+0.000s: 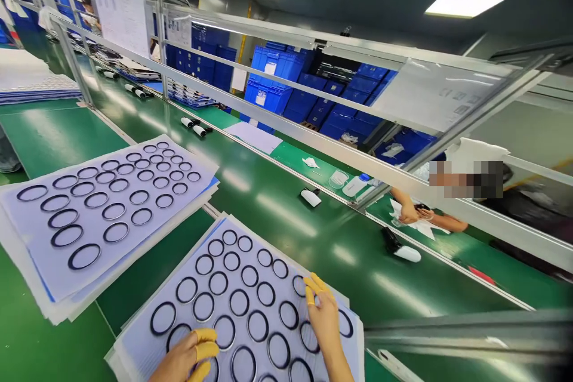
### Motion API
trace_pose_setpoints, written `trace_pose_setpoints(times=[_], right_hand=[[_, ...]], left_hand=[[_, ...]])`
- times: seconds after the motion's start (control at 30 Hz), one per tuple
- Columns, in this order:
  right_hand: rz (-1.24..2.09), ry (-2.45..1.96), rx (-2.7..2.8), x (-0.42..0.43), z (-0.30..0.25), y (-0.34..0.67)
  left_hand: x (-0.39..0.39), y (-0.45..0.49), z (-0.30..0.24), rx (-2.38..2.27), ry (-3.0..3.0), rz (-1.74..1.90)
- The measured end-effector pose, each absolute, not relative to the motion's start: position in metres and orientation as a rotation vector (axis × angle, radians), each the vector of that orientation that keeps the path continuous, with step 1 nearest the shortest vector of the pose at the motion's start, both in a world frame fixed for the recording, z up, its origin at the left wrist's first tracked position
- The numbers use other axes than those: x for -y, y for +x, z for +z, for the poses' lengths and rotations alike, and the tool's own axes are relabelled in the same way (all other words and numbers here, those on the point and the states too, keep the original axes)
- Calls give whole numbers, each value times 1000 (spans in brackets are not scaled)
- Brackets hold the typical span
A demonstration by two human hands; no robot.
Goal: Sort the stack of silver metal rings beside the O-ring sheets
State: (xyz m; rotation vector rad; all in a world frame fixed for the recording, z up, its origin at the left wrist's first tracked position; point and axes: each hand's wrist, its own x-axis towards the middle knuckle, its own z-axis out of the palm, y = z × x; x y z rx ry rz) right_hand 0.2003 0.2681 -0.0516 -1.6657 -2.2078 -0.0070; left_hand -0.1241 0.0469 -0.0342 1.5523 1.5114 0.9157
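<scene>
Several thin black rings lie in rows on a pale, film-covered sheet stack [147, 304] in front of me. My left hand [181, 358], with yellow finger covers, is over the stack's near part. Its fingers are apart, beside a black ring [217, 370] that it partly hides. On the right side, my right hand [323, 310], also in yellow finger covers, has its fingertips brought together at the edge of another black ring [294, 285]. That ring still lies flat among the others, and its right edge is hidden by the fingers.
A second sheet stack [27, 239] with similar rings lies to the left. Beyond runs a green conveyor [268, 215] carrying black-and-white devices [311, 197]. Across it, behind a metal rail [277, 122], a co-worker's hands [409, 212] handle a white cloth. Blue crates [268, 80] stand behind.
</scene>
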Motion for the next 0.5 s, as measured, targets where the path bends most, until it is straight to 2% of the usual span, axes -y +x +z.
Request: trace_pose_setpoints(times=[0.13, 0.27, 0.5], right_hand=[[-36, -1802, 2149, -201, -45, 264], [25, -1911, 2210, -154, -34, 282], [79, -2036, 2268, -139, -21, 271]], left_hand=[[-77, -113, -2, -1413, 1915, 798], [-128, -62, 22, -1250, 2263, 564], [-194, 50, -8, -1008, 2422, 417]])
